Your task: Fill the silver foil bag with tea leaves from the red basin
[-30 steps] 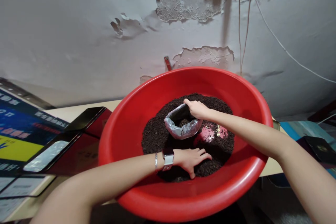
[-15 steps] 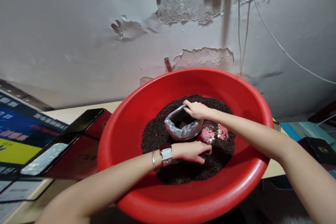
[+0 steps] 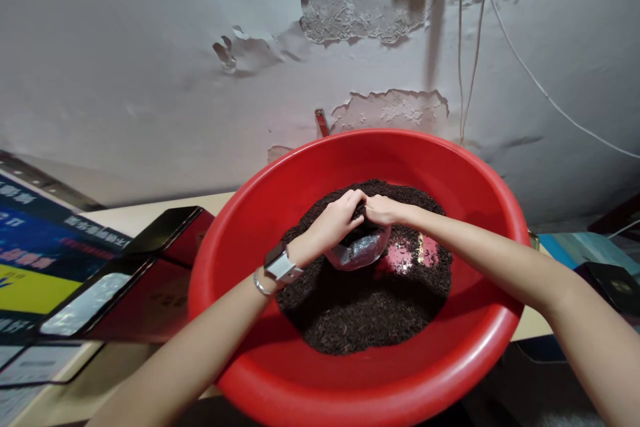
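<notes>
Loose dark tea leaves (image 3: 370,320) lie heaped in a big red plastic basin (image 3: 240,247). Among them stands a silvery, see-through plastic bag (image 3: 361,253), its mouth upward. My right hand (image 3: 383,210) pinches the bag's far right rim. Directly over the mouth is my left hand (image 3: 343,215), fingers curled around a clump of dark leaves; a watch (image 3: 283,265) is on that wrist. The hands almost touch, and they hide most of the bag's opening. Just right of the bag, a pink and gold patch (image 3: 400,257) shows under scattered leaves.
Left of the basin, an open dark red box (image 3: 135,300) with a silvery lining sits on a pale table (image 3: 165,203). Printed panels (image 3: 35,253) stand beyond it. Behind rises a peeling wall (image 3: 150,80) with hanging cables (image 3: 475,47). A black box (image 3: 607,283) is at right.
My left hand has lifted from the leaves at the front and moved up and left to the bag's mouth. The right hand stays at the rim, now with fingers more closed.
</notes>
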{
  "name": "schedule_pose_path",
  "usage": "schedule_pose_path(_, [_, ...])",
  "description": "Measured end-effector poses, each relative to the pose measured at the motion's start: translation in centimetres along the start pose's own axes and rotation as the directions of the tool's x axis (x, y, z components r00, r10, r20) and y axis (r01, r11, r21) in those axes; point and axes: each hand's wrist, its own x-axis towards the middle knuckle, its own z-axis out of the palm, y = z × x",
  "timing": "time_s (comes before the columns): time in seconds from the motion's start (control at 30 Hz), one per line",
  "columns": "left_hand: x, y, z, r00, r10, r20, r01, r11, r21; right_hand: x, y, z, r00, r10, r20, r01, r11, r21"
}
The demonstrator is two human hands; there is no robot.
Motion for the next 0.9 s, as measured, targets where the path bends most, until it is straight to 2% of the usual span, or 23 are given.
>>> schedule_pose_path(0.13, [-0.1,-0.2,0.5,0.998,-0.015,0.054,0.007,0.988,0.151,-0.2,0.1,0.0,1.000,-0.006,-0.020,0.006,1.000,-0.006])
schedule_pose_path(0.3, [-0.3,-0.4,0.5,0.997,-0.060,0.053,0.046,0.969,0.244,-0.6,-0.2,-0.5,0.998,0.054,-0.034,-0.051,0.995,0.088])
schedule_pose_path(0.53, [-0.6,-0.4,0.9,0.985,-0.043,0.166,0.003,0.972,0.233,-0.8,-0.2,-0.4,0.997,0.036,-0.071,-0.024,0.986,0.168])
schedule_pose_path(0.67, [-0.7,-0.1,0.0,0.984,-0.043,0.171,0.001,0.972,0.236,-0.4,0.2,0.0,0.998,0.023,-0.061,-0.010,0.978,0.206])
schedule_pose_path(0.83, [-1.2,1.1,-1.3,0.957,-0.084,0.279,-0.014,0.943,0.332,0.0,0.5,0.1,0.999,-0.001,-0.052,0.012,0.978,0.210])
schedule_pose_path(0.9, [-1.5,2.1,-1.2,0.966,-0.053,0.253,-0.045,0.928,0.369,-0.2,0.4,-0.1,0.998,-0.017,-0.060,0.029,0.980,0.196])
